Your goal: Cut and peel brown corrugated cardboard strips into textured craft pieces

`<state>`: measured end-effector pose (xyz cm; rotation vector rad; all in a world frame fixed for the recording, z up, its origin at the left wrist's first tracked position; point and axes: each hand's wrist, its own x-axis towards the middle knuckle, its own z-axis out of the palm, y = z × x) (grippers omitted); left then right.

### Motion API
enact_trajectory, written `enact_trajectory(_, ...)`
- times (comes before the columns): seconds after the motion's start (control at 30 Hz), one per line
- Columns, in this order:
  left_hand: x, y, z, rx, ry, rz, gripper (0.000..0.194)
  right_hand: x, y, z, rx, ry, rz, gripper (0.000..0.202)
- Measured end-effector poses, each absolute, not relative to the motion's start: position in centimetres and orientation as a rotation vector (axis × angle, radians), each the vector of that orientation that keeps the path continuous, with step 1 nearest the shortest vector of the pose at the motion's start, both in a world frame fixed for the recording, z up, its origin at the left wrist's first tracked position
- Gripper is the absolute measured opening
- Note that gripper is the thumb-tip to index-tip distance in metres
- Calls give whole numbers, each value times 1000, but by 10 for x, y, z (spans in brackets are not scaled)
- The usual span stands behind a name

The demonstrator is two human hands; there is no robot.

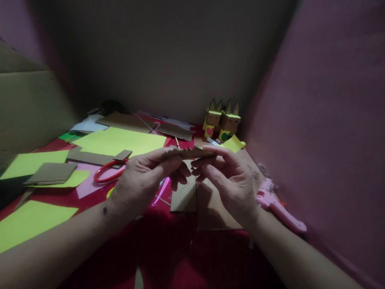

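A narrow strip of cardboard [192,153] is held level between my two hands, above the red-covered table. My left hand [150,172] pinches its left end between thumb and fingers. At its other end my right hand [227,176] grips it, the fingers curled beneath. The strip's edge is turned toward me, so its full shape is hidden. Below the hands lie a small cardboard rectangle [184,196] and a larger cardboard sheet [216,212]. Red-handled scissors [98,176] rest to the left of my left hand, partly covered.
A pink glue gun [279,208] lies beside my right wrist near the pink wall. Two small cardboard figures [222,120] with pointed ears stand at the back right. Yellow paper sheets [120,140], cardboard pieces [52,173] and pink paper [86,182] spread across the left.
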<state>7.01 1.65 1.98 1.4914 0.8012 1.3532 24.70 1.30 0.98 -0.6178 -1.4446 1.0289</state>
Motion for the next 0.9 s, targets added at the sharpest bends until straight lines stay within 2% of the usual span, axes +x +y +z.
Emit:
enact_trajectory(0.03,70,14,20,1610,796,1401,14,247,13,9,-576,-1470,942,29)
enact_trajectory(0.13,66,11,16,2022,723,1535,33,248,14,7,-521,-1525,685,37)
enact_trajectory(0.27,62,12,10,2442,592,1554,44,250,16,2,-535,-1565,578,42)
enact_trajectory(0.4,61,15,7,2532,649,1552,40,252,18,-2,-536,-1589,592,48)
enact_trajectory(0.63,58,17,5,2624,774,1569,34,255,26,-7,-593,-1661,620,45)
enact_trajectory(0.77,59,17,6,2522,874,1537,27,256,26,-4,-689,-1713,612,35)
enact_trajectory(0.9,64,15,10,2206,1046,1561,23,255,25,3,-713,-1582,822,22)
